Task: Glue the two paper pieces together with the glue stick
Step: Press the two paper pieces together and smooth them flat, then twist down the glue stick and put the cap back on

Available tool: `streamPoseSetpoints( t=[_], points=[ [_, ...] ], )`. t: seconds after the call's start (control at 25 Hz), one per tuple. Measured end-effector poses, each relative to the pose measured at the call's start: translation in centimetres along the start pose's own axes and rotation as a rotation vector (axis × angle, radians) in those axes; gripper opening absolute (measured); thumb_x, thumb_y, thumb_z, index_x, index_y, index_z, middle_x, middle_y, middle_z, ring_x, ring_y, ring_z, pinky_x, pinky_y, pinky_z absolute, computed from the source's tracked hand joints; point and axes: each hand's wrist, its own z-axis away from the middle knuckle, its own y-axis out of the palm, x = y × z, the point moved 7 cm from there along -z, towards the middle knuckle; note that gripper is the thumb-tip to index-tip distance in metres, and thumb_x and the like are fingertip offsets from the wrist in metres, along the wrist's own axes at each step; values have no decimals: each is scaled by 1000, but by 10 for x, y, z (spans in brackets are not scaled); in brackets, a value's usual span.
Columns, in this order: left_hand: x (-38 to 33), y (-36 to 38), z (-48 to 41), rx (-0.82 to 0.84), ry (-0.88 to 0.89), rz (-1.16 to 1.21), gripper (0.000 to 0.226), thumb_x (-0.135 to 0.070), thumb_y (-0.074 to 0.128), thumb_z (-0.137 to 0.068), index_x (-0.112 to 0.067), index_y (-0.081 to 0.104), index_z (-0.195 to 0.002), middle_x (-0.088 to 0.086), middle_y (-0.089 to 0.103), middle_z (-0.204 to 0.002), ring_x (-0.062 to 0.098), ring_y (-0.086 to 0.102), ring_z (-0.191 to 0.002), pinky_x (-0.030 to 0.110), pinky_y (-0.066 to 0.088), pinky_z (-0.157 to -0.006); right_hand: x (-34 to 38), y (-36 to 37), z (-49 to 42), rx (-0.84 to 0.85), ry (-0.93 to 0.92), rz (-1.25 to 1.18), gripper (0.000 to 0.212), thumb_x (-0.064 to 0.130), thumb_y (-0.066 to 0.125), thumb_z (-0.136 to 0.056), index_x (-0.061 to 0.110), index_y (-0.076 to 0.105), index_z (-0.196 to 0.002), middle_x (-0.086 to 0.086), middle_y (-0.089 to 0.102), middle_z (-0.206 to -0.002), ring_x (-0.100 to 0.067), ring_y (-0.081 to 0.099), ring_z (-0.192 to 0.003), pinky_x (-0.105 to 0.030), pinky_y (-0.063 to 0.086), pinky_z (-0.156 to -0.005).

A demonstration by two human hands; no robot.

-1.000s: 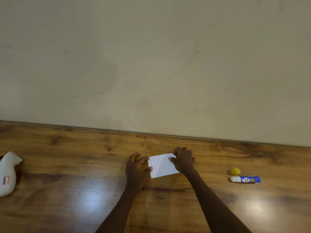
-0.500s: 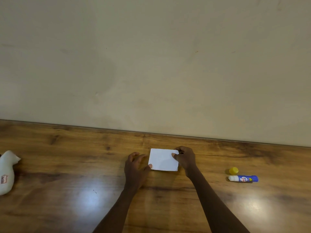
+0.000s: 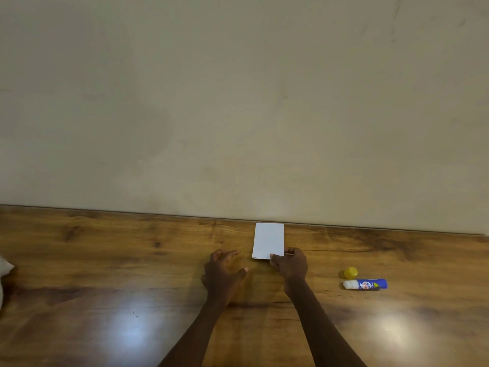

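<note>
Paper (image 3: 268, 241) is lying near the table's (image 3: 105, 260) far edge, the right hand (image 3: 289, 264) pinching its near corner while the left hand (image 3: 223, 271) is hovering open. Glue stick (image 3: 366, 284) is lying uncapped beside its cap (image 3: 351, 272); joining appears done, recapping is remaining.

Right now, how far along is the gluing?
Done: glue stick lies uncapped beside its yellow cap, and the paper shows as one white rectangle. In hand: right hand pinches its near corner; left hand open, empty. Left: recapping, probably.
</note>
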Motion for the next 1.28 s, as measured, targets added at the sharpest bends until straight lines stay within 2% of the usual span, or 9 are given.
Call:
streamPoseSetpoints(
  t=[0.16,0.32,0.48,0.56,0.64,0.76,0.88,1.08,1.28],
  points=[
    [-3,4,-1,39,0,-62,46,-28,69,-73,-25,57,-117,5,41,-138,26,35,-126,47,29,-102,14,-6,8,-23,-266,400,38,12,72,-71,-1,55,-103,-18,60,-113,-28,55,-101,-33,47,-79],
    [-9,4,0,44,18,-116,46,-25,69,-73,-22,57,-117,7,40,-138,27,35,-126,47,31,-101,21,-28,9,-37,-410,494,38,9,67,-75,2,54,-110,-17,53,-121,-28,51,-108,-24,35,-78],
    [-47,30,7,58,219,-143,46,-15,73,-69,-17,60,-113,8,50,-130,26,45,-118,40,39,-96,38,-92,6,-133,-628,493,30,-10,59,-72,3,61,-99,-19,60,-111,-33,56,-99,-41,48,-79],
    [-78,61,15,139,305,-45,44,-11,72,-70,-12,60,-112,11,53,-127,26,47,-117,36,39,-97,38,-134,1,-207,-658,516,36,-17,53,-66,4,63,-93,-17,63,-106,-36,56,-96,-48,47,-76],
    [-111,101,27,253,378,-12,43,-13,69,-74,-11,57,-116,11,53,-127,25,48,-117,33,40,-97,33,-171,-7,-244,-610,600,40,-16,51,-65,5,62,-96,-15,61,-110,-36,54,-101,-43,41,-78],
    [-151,160,49,416,458,-66,43,-14,60,-82,-15,50,-124,7,51,-132,23,47,-121,32,40,-100,15,-190,-23,-93,-534,938,48,-8,49,-75,13,52,-117,-5,50,-129,-27,40,-120,-40,34,-90],
    [-171,198,51,503,523,-185,39,-10,49,-88,-18,49,-126,6,51,-133,21,45,-122,32,38,-102,2,-187,-31,39,-594,1119,51,-2,45,-84,22,41,-128,2,43,-138,-23,31,-128,-42,29,-98],
    [-183,211,37,627,537,-219,28,-3,45,-88,-7,62,-110,12,61,-120,23,54,-111,27,42,-93,-3,-184,-41,26,-665,1076,32,10,42,-89,22,49,-118,-1,51,-127,-24,39,-119,-39,31,-94],
    [-177,191,25,531,454,-63,23,-10,45,-90,1,62,-101,17,65,-103,20,55,-89,21,33,-65,-7,-193,-47,41,-659,734,33,-5,54,-75,12,65,-101,-10,68,-105,-30,57,-97,-34,43,-77]
  ],
)
